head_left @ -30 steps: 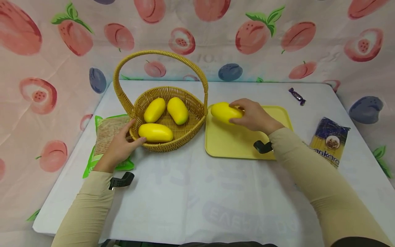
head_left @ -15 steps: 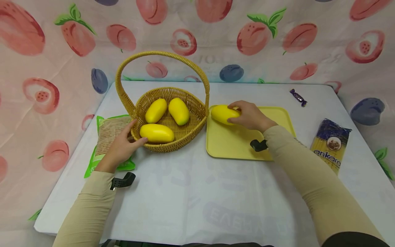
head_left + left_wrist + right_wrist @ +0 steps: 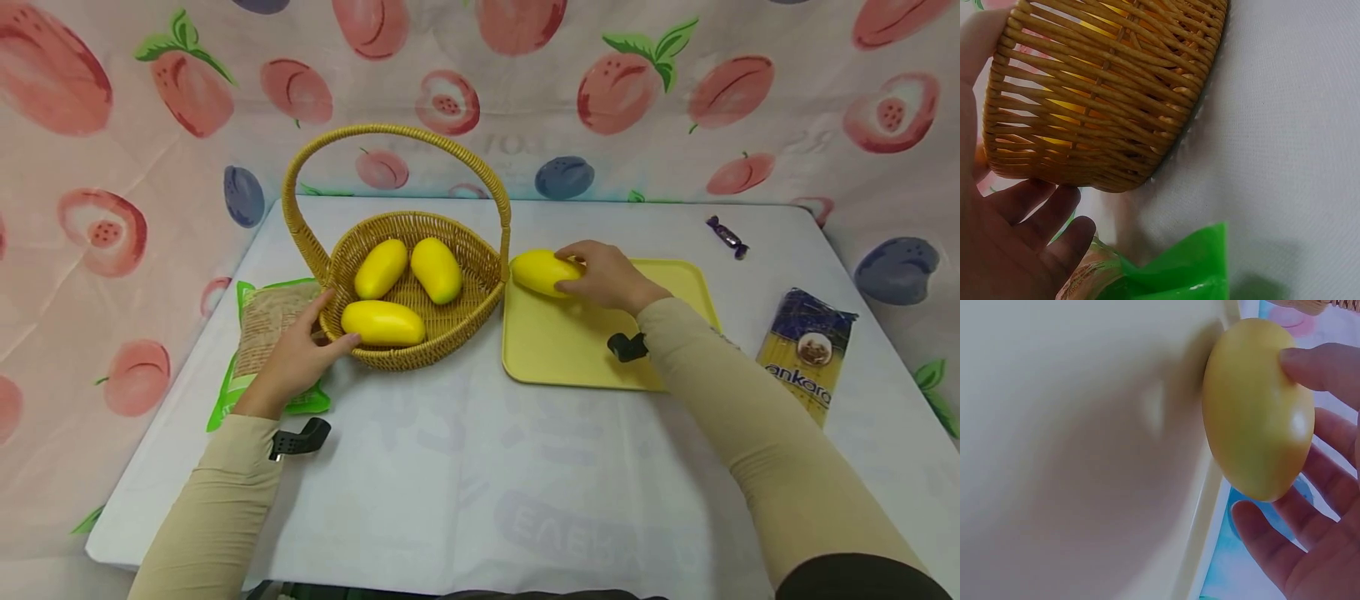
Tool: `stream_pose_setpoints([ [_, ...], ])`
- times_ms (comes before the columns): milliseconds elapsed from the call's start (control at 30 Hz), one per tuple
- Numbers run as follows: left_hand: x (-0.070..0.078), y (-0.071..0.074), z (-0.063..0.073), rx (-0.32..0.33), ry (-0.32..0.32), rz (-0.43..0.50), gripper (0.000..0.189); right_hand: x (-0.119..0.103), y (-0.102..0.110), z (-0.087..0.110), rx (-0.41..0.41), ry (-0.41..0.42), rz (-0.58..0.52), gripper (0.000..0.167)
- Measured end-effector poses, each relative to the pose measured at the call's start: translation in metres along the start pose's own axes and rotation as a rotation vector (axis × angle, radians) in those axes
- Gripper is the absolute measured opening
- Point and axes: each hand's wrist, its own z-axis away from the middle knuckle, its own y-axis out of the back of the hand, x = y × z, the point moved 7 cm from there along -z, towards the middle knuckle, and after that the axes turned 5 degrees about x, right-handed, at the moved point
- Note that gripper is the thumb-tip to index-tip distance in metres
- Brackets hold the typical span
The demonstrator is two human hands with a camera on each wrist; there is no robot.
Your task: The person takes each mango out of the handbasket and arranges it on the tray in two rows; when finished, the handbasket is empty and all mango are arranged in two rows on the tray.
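My right hand (image 3: 606, 277) pinches a yellow mango (image 3: 542, 272) between thumb and fingers over the back left corner of the yellow tray (image 3: 577, 358). In the right wrist view the mango (image 3: 1257, 412) is close to the tray's rim; whether it touches is unclear. On the left stands a wicker basket (image 3: 457, 321) with a tall handle, and three more mangoes lie inside, one of them the front mango (image 3: 384, 323). My left hand (image 3: 300, 354) grips the basket's front left rim, with the thumb over the edge. The left wrist view shows its fingers against the woven wall (image 3: 1104, 106).
A green-edged bag (image 3: 258, 337) of brownish food lies left of the basket, partly under the left forearm. Right of the tray are a blue and yellow "ankara" packet (image 3: 806, 354) and a purple wrapped candy (image 3: 727, 237). A fruit-print cloth hangs behind the white table (image 3: 450, 483).
The mango in my right hand has shifted slightly left over the second, and a little up since half a second ago. My left hand keeps its place on the basket.
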Motion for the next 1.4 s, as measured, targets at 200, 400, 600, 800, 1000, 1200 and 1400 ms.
stream_pose_setpoints([
  [200, 0.001, 0.0, 0.001, -0.002, -0.005, 0.006, 0.097, 0.0, 0.001, -0.003, 0.013, 0.021, 0.017, 0.057],
  [400, 0.0, 0.0, 0.0, 0.001, -0.001, -0.001, 0.097, 0.0, 0.001, -0.006, 0.018, 0.024, 0.021, 0.054],
  [600, -0.001, 0.0, -0.001, 0.003, 0.0, -0.002, 0.097, 0.0, 0.001, -0.009, 0.013, 0.027, 0.033, 0.054],
  [800, 0.0, 0.0, 0.0, 0.003, -0.001, -0.008, 0.097, -0.002, 0.001, -0.011, 0.012, 0.039, 0.05, 0.052],
  [1000, 0.002, 0.001, 0.0, 0.007, -0.011, -0.001, 0.095, -0.004, 0.002, -0.012, 0.029, 0.044, 0.031, 0.053],
  [1200, 0.002, 0.001, 0.0, 0.01, -0.013, 0.007, 0.095, -0.007, 0.002, -0.014, 0.054, 0.042, 0.017, 0.055],
  [1400, 0.002, 0.001, 0.001, 0.003, -0.011, 0.006, 0.096, -0.006, 0.0, -0.019, 0.057, 0.036, 0.017, 0.053],
])
